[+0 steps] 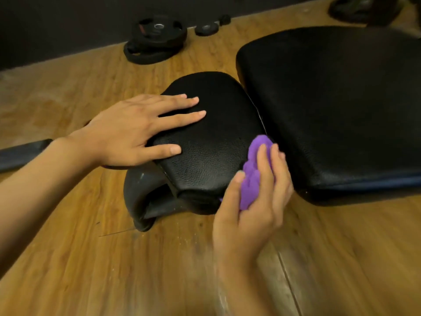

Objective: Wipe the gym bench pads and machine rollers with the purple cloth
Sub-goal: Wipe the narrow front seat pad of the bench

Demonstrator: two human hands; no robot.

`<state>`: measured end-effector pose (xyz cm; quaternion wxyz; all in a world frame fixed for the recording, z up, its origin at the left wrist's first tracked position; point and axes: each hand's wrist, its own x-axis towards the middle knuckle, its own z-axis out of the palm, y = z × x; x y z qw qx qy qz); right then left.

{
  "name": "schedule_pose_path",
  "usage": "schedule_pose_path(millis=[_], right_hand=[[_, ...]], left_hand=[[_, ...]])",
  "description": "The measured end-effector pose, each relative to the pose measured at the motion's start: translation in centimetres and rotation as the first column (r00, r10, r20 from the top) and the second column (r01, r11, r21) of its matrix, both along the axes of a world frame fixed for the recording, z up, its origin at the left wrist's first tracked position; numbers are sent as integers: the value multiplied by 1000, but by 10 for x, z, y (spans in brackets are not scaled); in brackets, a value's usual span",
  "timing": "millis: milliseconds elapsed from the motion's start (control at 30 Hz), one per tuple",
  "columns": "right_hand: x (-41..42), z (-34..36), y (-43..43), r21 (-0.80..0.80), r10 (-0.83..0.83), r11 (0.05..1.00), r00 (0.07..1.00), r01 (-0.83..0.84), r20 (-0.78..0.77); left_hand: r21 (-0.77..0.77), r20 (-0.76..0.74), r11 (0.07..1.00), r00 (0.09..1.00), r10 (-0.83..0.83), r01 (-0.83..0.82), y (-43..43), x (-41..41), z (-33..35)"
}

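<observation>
Your right grip [252, 197] is curled round the purple cloth [254, 172]. The thumb lies on the near side of the cloth and the fingers [264, 160] wrap over its far side, so the cloth is bunched into a tight wad with only its upper part showing above the fingertips.

The cloth is pressed against the right side edge of the seat pad [211, 142], at the narrow gap between that pad and the larger back pad [337, 99]. Whether the cloth also touches the back pad cannot be told.

Your left grip [134, 131] holds nothing. Its fingers are straight and spread and lie flat on the top face of the seat pad. The palm sits over the pad's left edge.

Both pads are covered in black grained upholstery. Under the seat pad, a curved black frame part [139, 197] reaches down to the wooden floor [91, 258].

Farther out, a stack of black weight plates [157, 39] lies on the floor near the dark wall. A smaller plate [206, 29] lies just beside the stack. A black bar [22, 153] lies on the floor at the left edge of the view.
</observation>
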<state>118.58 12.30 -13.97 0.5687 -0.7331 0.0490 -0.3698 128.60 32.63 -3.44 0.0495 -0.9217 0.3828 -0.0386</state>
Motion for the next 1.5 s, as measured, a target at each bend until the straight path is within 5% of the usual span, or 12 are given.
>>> schedule_pose_path(millis=[233, 433, 800, 967, 1067, 1167, 1333, 1500], right_hand=[[-30, -16, 17, -217, 16, 976, 999, -7, 42], [13, 4, -23, -151, 0, 988, 996, 14, 91], [14, 12, -30, -392, 145, 915, 984, -95, 99], [6, 12, -46, -823, 370, 560, 917, -94, 147], [10, 21, -24, -988, 556, 152, 827, -1, 85], [16, 27, -28, -967, 643, -210, 766, 144, -25], [18, 45, -101, -953, 590, -290, 800, 91, -103], [19, 51, -19, -923, 522, -381, 836, 48, -172]], left_hand=[[-42, 25, 999, 999, -27, 28, 3, 2, -6], [-67, -7, 998, 1000, 21, -22, -2, 4, -4], [-85, -9, 995, 998, 56, -57, -1, 4, 0], [-74, -17, 995, 997, 72, -73, -1, 3, -3], [-87, -40, 993, 997, 71, -75, 0, 1, -5], [-107, -43, 991, 996, 74, -78, 3, -1, -4], [-80, -43, 993, 996, 79, -82, -8, 0, -3], [-110, -33, 991, 997, 73, -76, 0, 0, -2]])
